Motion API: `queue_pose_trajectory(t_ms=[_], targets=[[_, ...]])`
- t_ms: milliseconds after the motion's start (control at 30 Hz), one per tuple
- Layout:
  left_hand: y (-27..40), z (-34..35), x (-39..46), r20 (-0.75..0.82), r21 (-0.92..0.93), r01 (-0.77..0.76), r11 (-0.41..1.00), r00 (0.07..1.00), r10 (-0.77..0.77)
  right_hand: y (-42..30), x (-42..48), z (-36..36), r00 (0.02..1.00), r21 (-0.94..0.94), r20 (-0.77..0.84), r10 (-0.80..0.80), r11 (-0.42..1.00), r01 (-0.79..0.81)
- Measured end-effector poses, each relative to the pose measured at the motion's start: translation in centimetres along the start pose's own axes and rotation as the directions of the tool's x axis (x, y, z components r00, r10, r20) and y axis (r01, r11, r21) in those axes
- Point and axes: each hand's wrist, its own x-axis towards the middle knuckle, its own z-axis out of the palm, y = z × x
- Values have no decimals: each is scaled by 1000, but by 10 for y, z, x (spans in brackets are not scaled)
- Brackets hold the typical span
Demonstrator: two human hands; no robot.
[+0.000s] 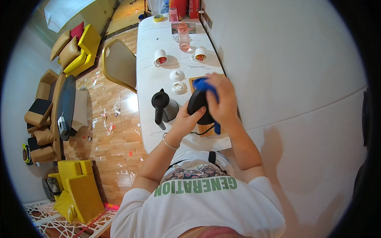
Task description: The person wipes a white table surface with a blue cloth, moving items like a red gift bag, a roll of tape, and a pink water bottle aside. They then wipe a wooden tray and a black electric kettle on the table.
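My left hand [188, 119] grips a round black object [197, 102] with a cord near it, perhaps an electric kettle base; its exact kind is unclear. A blue cloth [205, 85] lies over its upper edge, held by my right hand [222, 99]. Beneath them is a wooden tray [205, 130], largely covered by the hands. Left of my left hand stands a metal jug with a black lid and handle [161, 102]. Two white ceramic pieces, a lidded or knobbed one [177, 75] and another [179, 88], sit beyond the jug.
Two white mugs [160, 56] [200, 54] lie tipped on the marble-patterned table [148, 125], with red packets inside. A pink bottle [184, 37], a pink cup [173, 15] and yellow tape [158, 18] are farther back. A chair [119, 64] stands left; the wall [285, 65] borders the right.
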Motion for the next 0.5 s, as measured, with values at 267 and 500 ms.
queue_pose_trajectory(t_ms=[267,500], targets=[[5,-11,4,137,550,-177,816,983,121,-15,-9,2,938,-1,307,-163,985,172],[27,12,2,-4,112,72,991,997,-72,18,-7,-7,973,86,112,204,973,-214]])
